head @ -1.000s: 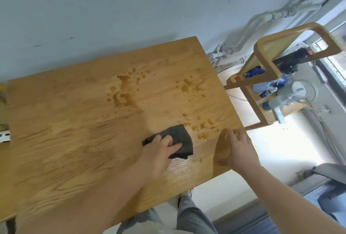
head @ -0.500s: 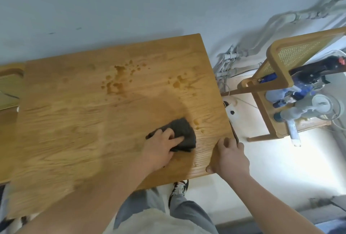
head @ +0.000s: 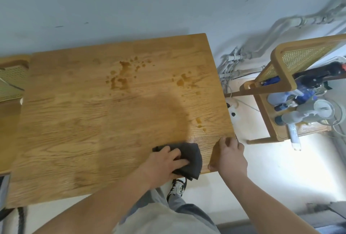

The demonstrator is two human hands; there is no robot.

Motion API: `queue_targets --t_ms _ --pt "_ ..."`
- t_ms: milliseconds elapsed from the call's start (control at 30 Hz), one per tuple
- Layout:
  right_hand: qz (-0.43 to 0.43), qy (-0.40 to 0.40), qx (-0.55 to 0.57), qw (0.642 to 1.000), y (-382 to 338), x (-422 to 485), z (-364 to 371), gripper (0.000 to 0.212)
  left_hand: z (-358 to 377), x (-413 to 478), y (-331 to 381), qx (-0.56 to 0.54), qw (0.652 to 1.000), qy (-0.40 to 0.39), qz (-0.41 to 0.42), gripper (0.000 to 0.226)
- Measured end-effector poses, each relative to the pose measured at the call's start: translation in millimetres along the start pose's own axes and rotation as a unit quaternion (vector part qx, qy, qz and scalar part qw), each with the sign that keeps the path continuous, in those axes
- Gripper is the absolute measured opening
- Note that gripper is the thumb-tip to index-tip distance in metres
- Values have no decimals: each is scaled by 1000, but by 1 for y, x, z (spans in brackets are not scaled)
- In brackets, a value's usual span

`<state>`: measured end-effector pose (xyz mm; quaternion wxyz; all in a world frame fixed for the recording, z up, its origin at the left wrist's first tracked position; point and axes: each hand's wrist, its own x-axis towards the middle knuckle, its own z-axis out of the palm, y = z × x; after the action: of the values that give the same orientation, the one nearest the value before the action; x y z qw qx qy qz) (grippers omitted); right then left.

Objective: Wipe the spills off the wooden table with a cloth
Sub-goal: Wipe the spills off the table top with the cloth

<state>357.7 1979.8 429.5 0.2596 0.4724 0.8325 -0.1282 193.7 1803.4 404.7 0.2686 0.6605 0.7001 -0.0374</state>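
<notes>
So far only part of the wiping looks done. Near the front right corner of the wooden surface [head: 78,140] a damp sheen shows just above the cloth [head: 189,158], which suggests that patch is already wiped. Much is left: a large cluster of brown spills [head: 121,78] sits toward the back middle, a second cluster [head: 184,82] lies further right near the back, and a few small drops [head: 199,122] remain close to the right edge, between the wiped patch and that second cluster.

The cloth is dark grey, bunched and folded, lying at the front edge of the surface with its lower corner hanging slightly over it. The left hand [head: 164,162] presses down on it, fingers spread flat over the fabric rather than curled around it, so the grip is a flat pinning hold on the cloth. The right hand [head: 230,157] holds the front right corner of the surface, thumb on the front edge and fingers bent over the top, apparently steadying it. A chair [head: 280,61] holding bottles stands well apart, off to the right.
</notes>
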Motion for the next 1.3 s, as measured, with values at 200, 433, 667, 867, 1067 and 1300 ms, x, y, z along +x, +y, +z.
queue_targets --t_ms 200,433,667,867,1067,1300 --pt "-1 -9 7 1000 2 0 1 115 -2 6 4 -100 947 120 -280 60" --pt "-18 -29 -14 999 7 4 -9 99 -15 20 17 -14 1000 1 -15 54" --pt "4 -27 17 999 13 31 -27 122 -22 38 11 -53 980 57 -182 59" --pt "9 -49 14 999 15 44 -25 128 -55 62 -46 29 999 -17 38 55" --pt "14 -49 17 999 16 43 -21 128 -58 103 -11 -109 957 119 -242 56" --pt "10 -53 39 998 24 43 -22 123 -77 112 -37 55 997 -20 54 55"
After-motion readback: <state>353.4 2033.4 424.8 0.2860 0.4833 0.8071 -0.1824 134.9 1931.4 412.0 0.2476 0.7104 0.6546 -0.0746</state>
